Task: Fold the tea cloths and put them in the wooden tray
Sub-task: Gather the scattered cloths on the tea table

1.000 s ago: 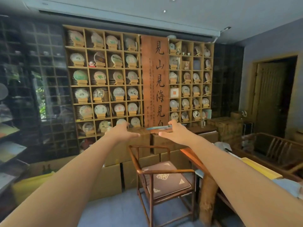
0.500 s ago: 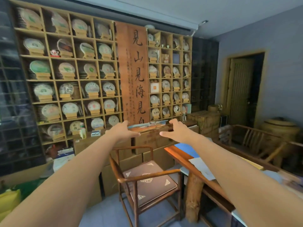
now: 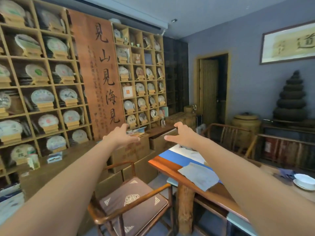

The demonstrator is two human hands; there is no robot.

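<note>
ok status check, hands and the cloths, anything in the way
Left hand and right hand both open, stretched forward, holding nothing. Grey cloth lies unfolded on table. Wooden tray not in view. Chair beside table.

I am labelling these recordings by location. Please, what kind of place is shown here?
Most likely a tea shop or tea room. Wall shelves hold many round wrapped tea cakes on small stands, a tall wooden board carries Chinese calligraphy, and a wooden table has a white bowl on it.
</note>
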